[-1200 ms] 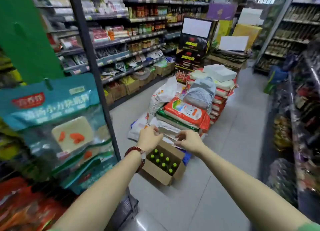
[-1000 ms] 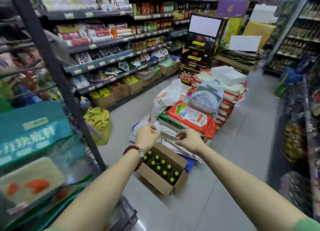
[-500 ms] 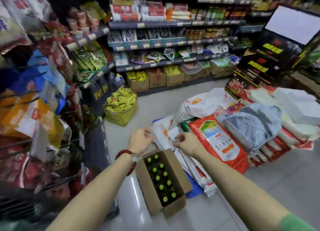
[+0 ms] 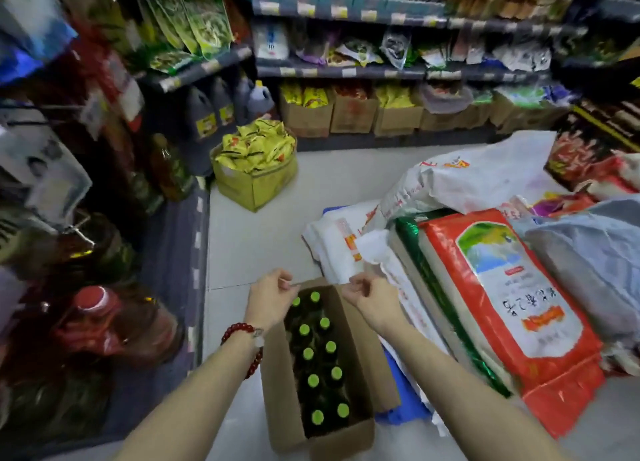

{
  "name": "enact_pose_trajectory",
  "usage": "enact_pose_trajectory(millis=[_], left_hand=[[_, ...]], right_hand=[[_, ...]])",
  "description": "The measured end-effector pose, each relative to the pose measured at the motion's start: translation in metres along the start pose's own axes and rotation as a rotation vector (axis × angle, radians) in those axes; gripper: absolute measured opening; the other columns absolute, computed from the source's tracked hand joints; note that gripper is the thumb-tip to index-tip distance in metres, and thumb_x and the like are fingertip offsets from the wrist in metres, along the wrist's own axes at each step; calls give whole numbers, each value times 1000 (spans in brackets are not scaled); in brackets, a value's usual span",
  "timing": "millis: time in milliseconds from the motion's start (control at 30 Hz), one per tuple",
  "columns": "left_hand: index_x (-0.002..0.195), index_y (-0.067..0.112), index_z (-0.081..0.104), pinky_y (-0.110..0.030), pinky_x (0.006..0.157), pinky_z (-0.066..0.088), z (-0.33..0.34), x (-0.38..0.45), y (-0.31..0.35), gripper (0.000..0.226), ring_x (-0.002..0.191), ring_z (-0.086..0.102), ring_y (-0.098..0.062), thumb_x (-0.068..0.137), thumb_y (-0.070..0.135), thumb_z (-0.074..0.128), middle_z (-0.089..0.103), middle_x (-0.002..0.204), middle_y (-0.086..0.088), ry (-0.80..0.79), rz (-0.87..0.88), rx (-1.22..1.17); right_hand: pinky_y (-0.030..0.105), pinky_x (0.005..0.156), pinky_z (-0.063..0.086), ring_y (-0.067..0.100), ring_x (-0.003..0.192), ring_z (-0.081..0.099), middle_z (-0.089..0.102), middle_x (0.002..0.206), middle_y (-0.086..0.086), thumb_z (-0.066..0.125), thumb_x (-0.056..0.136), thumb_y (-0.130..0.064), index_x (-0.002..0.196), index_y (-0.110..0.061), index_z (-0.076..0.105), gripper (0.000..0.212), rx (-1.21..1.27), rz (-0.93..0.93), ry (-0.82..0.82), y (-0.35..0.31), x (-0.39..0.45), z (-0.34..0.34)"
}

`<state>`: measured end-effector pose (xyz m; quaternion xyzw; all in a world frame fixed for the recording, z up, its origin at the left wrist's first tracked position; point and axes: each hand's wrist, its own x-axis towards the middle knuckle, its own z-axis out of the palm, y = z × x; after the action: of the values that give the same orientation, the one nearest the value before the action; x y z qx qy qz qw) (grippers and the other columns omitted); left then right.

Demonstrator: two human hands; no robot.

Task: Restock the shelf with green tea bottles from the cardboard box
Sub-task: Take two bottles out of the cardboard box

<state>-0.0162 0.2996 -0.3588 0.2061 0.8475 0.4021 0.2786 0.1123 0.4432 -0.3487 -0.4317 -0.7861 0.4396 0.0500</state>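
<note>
My left hand (image 4: 272,296) and right hand (image 4: 372,299) hang side by side over the far end of the box (image 4: 277,405), each with fingers curled in; there may be something thin and clear stretched between them, though I cannot tell for sure. Neither holds a bottle. Straight below and back toward me, the box sits open on the floor, its long axis running away from me, with the bottles (image 4: 313,381) upright in two rows, green caps up. The left hand is nearer the closest caps, at the far left corner; I'd drop it there first. The shelf (image 4: 194,239) lies to my left, beyond the left arm.
</note>
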Motion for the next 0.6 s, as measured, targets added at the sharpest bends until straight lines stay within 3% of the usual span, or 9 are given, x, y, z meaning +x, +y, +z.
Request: enact_pose_trajectory(millis=[133,267,467,600], left_hand=[[108,7,63,-28,87,50,63,36,-89,25,95,62,-21,86,19,65,67,99,-9,49,-43,-38],[103,4,65,-19,76,41,116,72,-163,22,84,58,-16,83,14,68,64,90,-7,83,-58,-115],[104,11,62,-25,79,49,191,121,-243,22,86,60,-16,84,18,68,58,84,5,56,-5,-184],[102,11,61,-27,84,50,231,130,-266,20,92,62,-20,83,12,68,61,89,0,72,-5,-255]], right_hand=[[9,65,41,14,84,60,65,93,4,75,82,-20,110,-3,66,35,23,-14,-8,77,47,63],[-2,58,38,11,74,55,63,89,3,76,81,-18,110,-4,66,34,25,-56,18,143,90,120],[2,59,39,11,76,57,64,86,1,77,80,-20,108,-8,68,31,25,-72,57,232,133,190],[13,73,47,16,83,63,68,86,3,79,78,-19,103,-10,70,28,98,-55,110,273,145,216]])
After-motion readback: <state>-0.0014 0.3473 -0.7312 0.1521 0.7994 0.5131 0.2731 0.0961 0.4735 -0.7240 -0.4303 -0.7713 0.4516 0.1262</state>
